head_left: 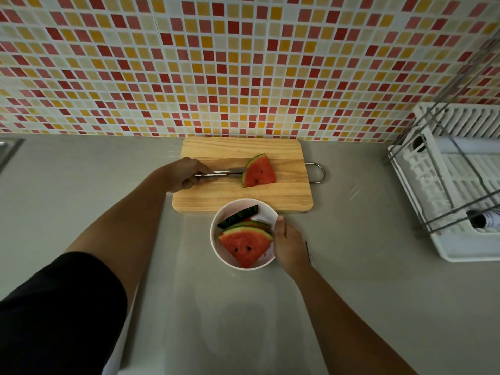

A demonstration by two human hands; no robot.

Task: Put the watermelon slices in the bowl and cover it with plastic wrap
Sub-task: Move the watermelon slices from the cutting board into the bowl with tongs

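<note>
A white bowl (267, 212) stands on the counter just in front of a wooden cutting board (216, 196). Several watermelon slices (244, 246) lie stacked inside it. My right hand (289, 243) grips the bowl's right rim, thumb on top. One more watermelon slice (261, 173) rests on the board. My left hand (185, 173) holds metal tongs (219, 173) whose tips meet the rind edge of that slice. A roll of plastic wrap (487, 219) lies in the white rack at the right.
A white dish rack (454, 239) with wire bars fills the right side of the counter. The tiled wall rises directly behind the board. A metal handle (318, 173) sticks out from the board's right end. A sink edge (10, 150) shows at far left.
</note>
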